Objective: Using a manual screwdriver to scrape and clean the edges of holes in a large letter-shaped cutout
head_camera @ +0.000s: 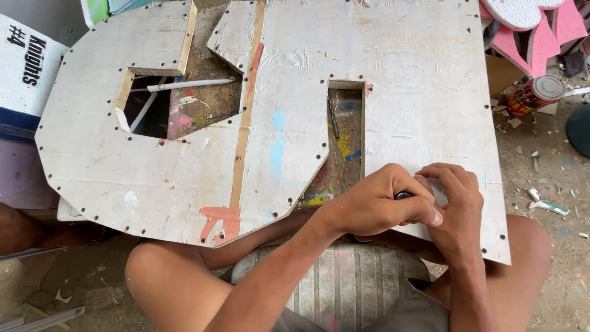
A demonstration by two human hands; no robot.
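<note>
A large white-painted plywood cutout (418,92), shaped like big letters and edged with dark screws, lies across my knees. Both my hands meet on its lower right part. My left hand (372,206) is curled into a fist around a small dark object (403,195), of which only the top shows. My right hand (458,203) rests against the left one with bent fingers touching the board and the fist. I cannot tell what the dark object is.
A rectangular slot (345,141) in the board shows a paint-stained surface with a thin dark rod. A larger opening (178,104) shows a white pipe. A red spray can (533,94) and pink foam shapes (541,31) lie at the right on a littered floor. A grey plastic stool (344,283) sits between my legs.
</note>
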